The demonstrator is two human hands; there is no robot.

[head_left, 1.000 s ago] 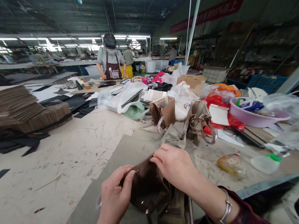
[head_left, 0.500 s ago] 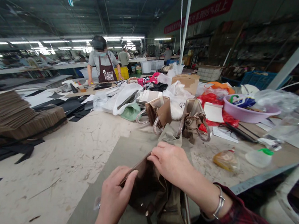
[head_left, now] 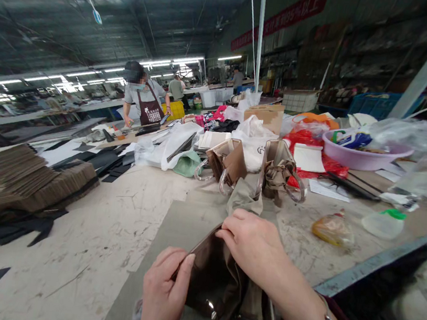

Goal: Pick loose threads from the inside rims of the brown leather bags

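Observation:
A brown handbag [head_left: 234,295] with a dark shiny inside and a metal snap lies at the near edge of the table, on a grey-green sheet [head_left: 158,237]. My left hand [head_left: 167,286] pinches the bag's far rim, thumb on the inner side. Further along the same rim, my right hand [head_left: 251,242] grips the edge with bent fingers; a silver bangle circles that wrist. The bag's lower part runs out of the picture. Beyond my hands stand two similar brown bags [head_left: 227,159] with plastic-wrapped handles, and a crumpled olive cloth [head_left: 245,199] lies near them.
Stacked brown panels [head_left: 23,181] and black strips lie at the left. A lilac basin [head_left: 365,155], a green-capped bottle [head_left: 385,224] and a small bag of orange-brown stuff [head_left: 333,230] lie at the right. Across the table works a person in an apron [head_left: 150,103].
The view has tilted and shifted slightly. Both hands keep their grip on the rim, and the bag's mouth shows a little more of its dark inside. The co-worker's hands have moved.

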